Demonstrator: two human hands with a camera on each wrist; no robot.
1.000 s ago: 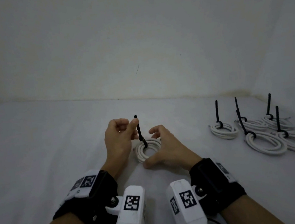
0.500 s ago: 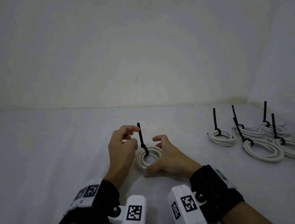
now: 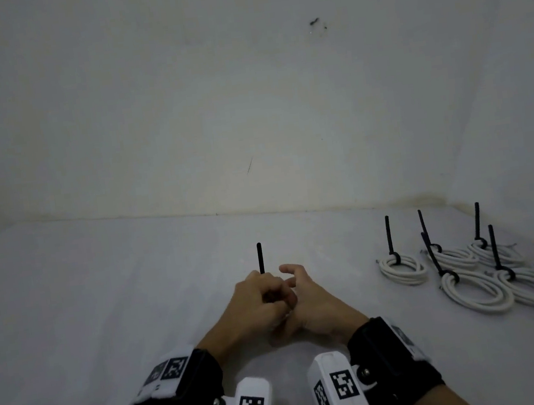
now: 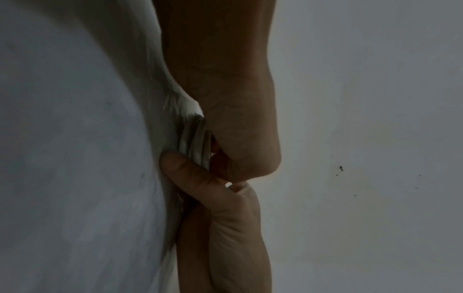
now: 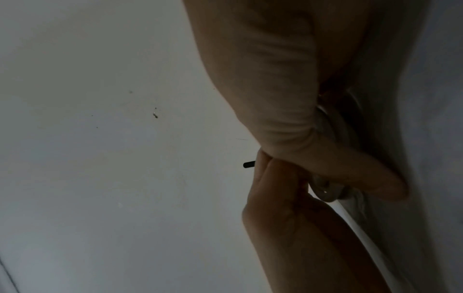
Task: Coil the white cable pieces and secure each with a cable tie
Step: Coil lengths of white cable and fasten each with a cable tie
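Your finished coils (image 3: 472,273) lie in a cluster at the right of the head view, well apart from your hands, against the corner where the white surface (image 3: 103,306) meets the wall (image 3: 244,87). Count: seven tied coils show, each with one black tie tail standing up; the lowest runs off the right edge, so more may lie outside the frame. A dark mark (image 3: 316,23) sits on the wall, upper right of centre.

Your two hands meet at lower centre and cover the coil (image 4: 196,140) in work; from the head view it is hidden behind your knuckles. The left wrist view shows its white strands bunched on the surface between your hands.

Your left hand (image 3: 259,301) is curled into a fist, its grip pinching the black cable tie (image 3: 260,257), whose free end stands upright above the fist. One tie in work.

Your right hand (image 3: 308,301) holds the coil, with the thumb (image 4: 190,174) pressed against the strands and the forefinger raised and loosely bent in the head view. How the remaining fingers lie cannot be told.
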